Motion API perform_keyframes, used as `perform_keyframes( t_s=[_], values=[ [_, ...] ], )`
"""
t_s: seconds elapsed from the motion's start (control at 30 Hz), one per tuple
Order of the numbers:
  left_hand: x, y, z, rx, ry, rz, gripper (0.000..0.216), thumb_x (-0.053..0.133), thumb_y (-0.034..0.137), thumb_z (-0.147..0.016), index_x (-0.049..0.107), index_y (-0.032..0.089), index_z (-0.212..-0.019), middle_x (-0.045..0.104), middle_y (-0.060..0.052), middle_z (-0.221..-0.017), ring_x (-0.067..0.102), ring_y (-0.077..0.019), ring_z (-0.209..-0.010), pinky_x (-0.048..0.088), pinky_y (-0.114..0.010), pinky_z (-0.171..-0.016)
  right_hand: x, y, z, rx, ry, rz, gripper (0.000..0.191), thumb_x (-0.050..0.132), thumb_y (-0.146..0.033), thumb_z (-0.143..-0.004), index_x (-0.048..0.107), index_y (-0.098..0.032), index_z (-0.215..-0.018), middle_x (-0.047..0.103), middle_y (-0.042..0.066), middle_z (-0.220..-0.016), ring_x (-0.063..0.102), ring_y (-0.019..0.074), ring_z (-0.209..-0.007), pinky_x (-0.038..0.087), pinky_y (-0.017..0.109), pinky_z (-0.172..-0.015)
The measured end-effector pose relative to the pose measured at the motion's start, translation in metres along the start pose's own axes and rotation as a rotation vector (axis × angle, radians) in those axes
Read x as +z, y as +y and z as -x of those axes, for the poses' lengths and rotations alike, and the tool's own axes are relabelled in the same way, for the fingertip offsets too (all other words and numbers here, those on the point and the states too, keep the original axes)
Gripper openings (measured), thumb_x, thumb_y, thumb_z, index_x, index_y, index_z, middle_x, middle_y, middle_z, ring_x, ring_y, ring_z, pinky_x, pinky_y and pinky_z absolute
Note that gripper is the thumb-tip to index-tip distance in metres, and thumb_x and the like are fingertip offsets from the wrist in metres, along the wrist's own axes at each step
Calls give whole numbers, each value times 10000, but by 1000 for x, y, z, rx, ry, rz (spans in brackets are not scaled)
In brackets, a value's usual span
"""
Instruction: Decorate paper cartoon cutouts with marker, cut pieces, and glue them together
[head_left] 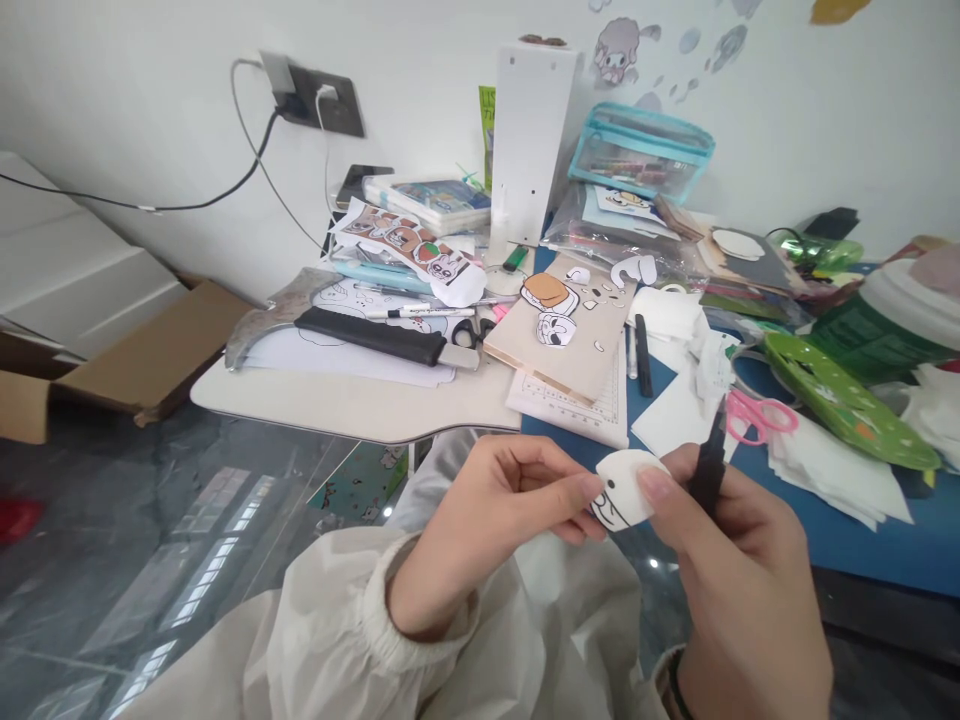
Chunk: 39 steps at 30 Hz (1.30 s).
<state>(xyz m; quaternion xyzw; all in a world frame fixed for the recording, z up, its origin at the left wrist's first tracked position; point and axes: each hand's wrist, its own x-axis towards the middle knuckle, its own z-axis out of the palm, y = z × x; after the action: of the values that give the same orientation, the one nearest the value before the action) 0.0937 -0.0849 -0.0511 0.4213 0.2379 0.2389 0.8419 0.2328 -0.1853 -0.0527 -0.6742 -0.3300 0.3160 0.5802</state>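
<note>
A small white paper cutout (630,485) with black drawn lines and a dot is held over my lap, in front of the table edge. My left hand (517,490) pinches its left edge between thumb and fingers. On its right side, the thumb of my right hand (739,570) presses on the paper. That same hand also keeps a slim black tool (709,465) with a pointed tip, possibly a craft knife, tucked against the fingers. Several paper scraps and a burger-like cutout (547,292) lie on a beige board (577,350) beyond my hands.
A large knife with a black handle (371,335) lies across papers at the left. Pink scissors (761,415), white tissues (832,465) and a green oval case (840,400) crowd the right. A white upright box (532,140) and a blue pencil case (641,150) stand behind.
</note>
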Motion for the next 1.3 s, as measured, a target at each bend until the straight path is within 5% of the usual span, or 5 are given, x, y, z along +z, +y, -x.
perform_keyframes(
  t_s=[0.87,1.3],
  values=[
    [9,-1,2,41,76,-11,157,737,227,-777,689,142,-655,696,4,-600,642,-77,-561,518,-138,-561,-1,-2,3,14,40,-10,186,700,-362,-815,572,-238,-761,483,-32,-666,404,122,-592,259,257,-463],
    [5,-1,1,-43,-51,95,138,732,278,-789,736,144,-751,723,-23,-663,679,-96,-601,521,-139,-576,-2,1,3,5,94,-51,177,711,-335,-810,565,-238,-781,423,-42,-621,352,126,-566,275,279,-499]
  ],
)
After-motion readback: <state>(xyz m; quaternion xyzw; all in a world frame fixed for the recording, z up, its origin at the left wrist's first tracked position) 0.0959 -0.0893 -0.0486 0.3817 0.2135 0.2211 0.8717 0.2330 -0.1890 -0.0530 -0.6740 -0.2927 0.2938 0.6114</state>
